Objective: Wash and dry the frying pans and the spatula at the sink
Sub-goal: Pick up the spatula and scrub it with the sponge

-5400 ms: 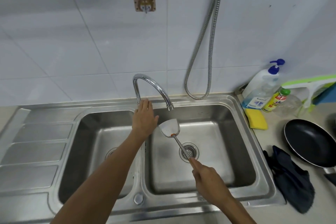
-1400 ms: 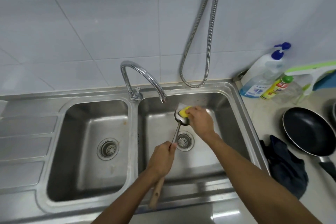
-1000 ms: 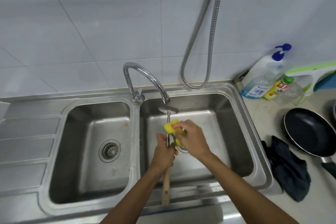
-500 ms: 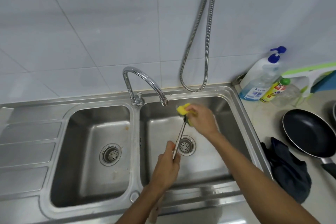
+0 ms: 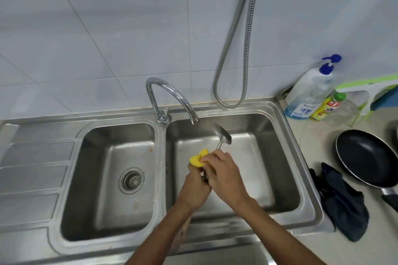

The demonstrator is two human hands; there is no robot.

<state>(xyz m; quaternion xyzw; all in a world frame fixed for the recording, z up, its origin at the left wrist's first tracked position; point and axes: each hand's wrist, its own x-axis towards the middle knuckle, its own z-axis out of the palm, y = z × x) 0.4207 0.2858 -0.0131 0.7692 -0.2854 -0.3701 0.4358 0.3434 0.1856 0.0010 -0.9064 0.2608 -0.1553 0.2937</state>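
Over the right basin of the steel double sink [image 5: 288, 135], my left hand [image 5: 195, 189] grips the metal spatula [image 5: 223, 135] by its handle, blade pointing up and away below the tap [image 5: 170, 94]. My right hand [image 5: 224, 174] presses a yellow sponge [image 5: 198, 158] around the spatula's shaft, just above my left hand. The wooden end of the handle sticks out under my left wrist. A black frying pan [image 5: 366, 157] lies on the counter at the right, its handle toward the frame's edge.
A dark cloth [image 5: 342, 202] lies crumpled between the sink and the pan. A pump soap bottle [image 5: 310, 90] and a yellow detergent bottle [image 5: 327, 106] stand at the back right. A metal shower hose [image 5: 237, 49] hangs on the tiled wall. The left basin [image 5: 112, 178] holds only its drain.
My right hand has slid the sponge from the spatula's blade down the shaft toward my left hand. The bare blade now shows under the tap.
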